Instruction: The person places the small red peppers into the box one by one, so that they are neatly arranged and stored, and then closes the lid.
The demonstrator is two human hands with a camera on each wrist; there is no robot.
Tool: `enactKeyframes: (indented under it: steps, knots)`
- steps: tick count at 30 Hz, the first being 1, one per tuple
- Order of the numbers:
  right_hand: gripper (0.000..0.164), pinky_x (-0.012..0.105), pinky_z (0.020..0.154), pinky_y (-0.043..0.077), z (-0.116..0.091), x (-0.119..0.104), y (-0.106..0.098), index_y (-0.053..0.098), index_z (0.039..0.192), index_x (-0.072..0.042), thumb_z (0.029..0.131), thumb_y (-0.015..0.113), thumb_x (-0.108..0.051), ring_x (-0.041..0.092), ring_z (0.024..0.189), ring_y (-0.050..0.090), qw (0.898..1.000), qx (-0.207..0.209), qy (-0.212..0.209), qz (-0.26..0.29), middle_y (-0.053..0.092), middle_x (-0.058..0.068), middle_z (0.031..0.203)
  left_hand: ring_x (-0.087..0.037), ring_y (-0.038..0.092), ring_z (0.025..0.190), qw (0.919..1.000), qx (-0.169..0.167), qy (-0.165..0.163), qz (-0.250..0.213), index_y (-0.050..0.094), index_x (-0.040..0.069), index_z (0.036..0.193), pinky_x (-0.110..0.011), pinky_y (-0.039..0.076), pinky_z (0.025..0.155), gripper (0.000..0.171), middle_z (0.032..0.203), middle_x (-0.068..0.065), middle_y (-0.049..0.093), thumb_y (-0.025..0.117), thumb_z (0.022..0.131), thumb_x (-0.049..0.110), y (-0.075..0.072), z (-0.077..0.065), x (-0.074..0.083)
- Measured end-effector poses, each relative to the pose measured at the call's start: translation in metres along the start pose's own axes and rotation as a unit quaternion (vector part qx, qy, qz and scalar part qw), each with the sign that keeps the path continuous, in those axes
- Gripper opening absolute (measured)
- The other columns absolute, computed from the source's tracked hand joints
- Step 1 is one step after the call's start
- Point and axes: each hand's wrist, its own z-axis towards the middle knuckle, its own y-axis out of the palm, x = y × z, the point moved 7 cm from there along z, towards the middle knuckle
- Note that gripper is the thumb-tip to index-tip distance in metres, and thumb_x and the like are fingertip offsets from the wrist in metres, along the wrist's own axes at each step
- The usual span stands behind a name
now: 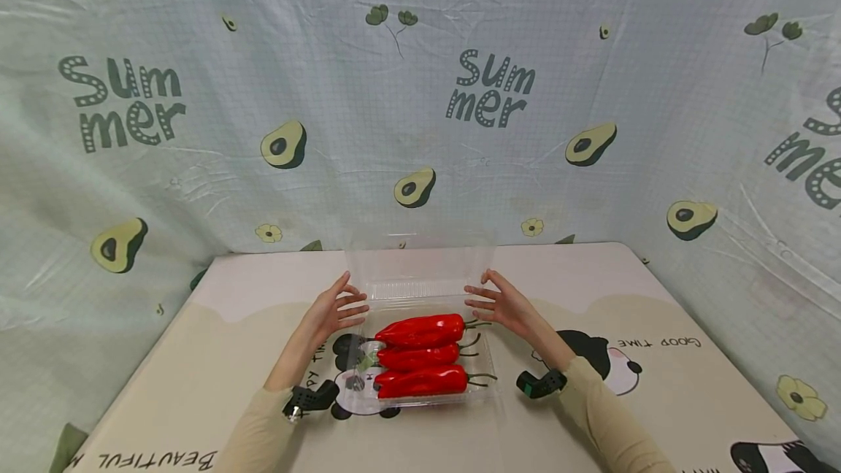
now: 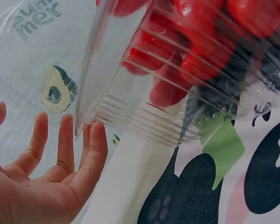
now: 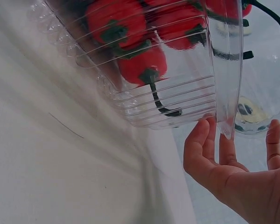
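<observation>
Several long red peppers with green stems lie side by side in a clear plastic clamshell box. Its clear lid is raised at the far side. My left hand is at the far left corner, fingers spread and gently bent; in the left wrist view its fingertips are right at the lid's and box's edges. At the far right corner is my right hand, fingers relaxed. The right wrist view shows its fingertips against the ribbed corner of the box.
The box sits on a table with a cartoon-printed cover. Behind and at both sides hangs a pale sheet printed with avocados. Each forearm wears a black wrist strap, the left strap close beside the box.
</observation>
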Motion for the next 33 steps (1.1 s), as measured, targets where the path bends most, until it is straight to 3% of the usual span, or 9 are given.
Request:
enactKeyframes:
  steps: [9,22,28,33]
  knots:
    - [0.022,0.035,0.087,0.046,0.0000,0.0005,0.0012,0.041,0.092,-0.024,0.096,0.029,-0.042,0.028,0.111,0.051,1.000,0.006,0.003,-0.012,0.035,0.022,0.136,-0.018,0.062,0.089,1.0000,0.006,-0.004,-0.004,0.046,0.009,0.097,-0.039,0.049,0.085,0.045,0.102,-0.006,0.056,0.045,0.086,0.053,-0.0004,-0.0012,-0.0021]
    - [0.026,0.039,0.090,0.043,-0.0067,-0.0074,0.0098,0.042,0.089,-0.024,0.096,0.025,-0.043,0.028,0.112,0.049,1.000,-0.008,0.008,-0.016,0.035,0.021,0.135,-0.019,0.062,0.091,1.0000,0.008,-0.001,0.002,0.042,0.007,0.104,-0.039,0.048,0.086,0.050,0.109,-0.011,0.053,0.040,0.088,0.054,0.0008,-0.0039,0.0002]
    - [0.030,0.040,0.093,0.040,-0.0045,-0.0064,0.0085,0.044,0.086,-0.024,0.096,0.024,-0.044,0.028,0.112,0.048,1.000,-0.012,0.015,-0.011,0.029,0.023,0.141,-0.021,0.061,0.094,0.9999,0.015,-0.002,0.003,0.042,0.005,0.105,-0.040,0.047,0.088,0.052,0.111,-0.012,0.053,0.040,0.088,0.053,0.0029,-0.0039,0.0008]
    - [0.029,0.039,0.092,0.040,-0.0050,-0.0055,0.0069,0.045,0.085,-0.022,0.096,0.026,-0.042,0.026,0.111,0.049,1.000,-0.009,0.023,0.002,0.039,0.017,0.134,-0.020,0.061,0.093,0.9998,0.017,-0.002,0.005,0.043,0.005,0.106,-0.040,0.046,0.089,0.051,0.113,-0.013,0.052,0.040,0.089,0.053,0.0036,-0.0049,0.0004]
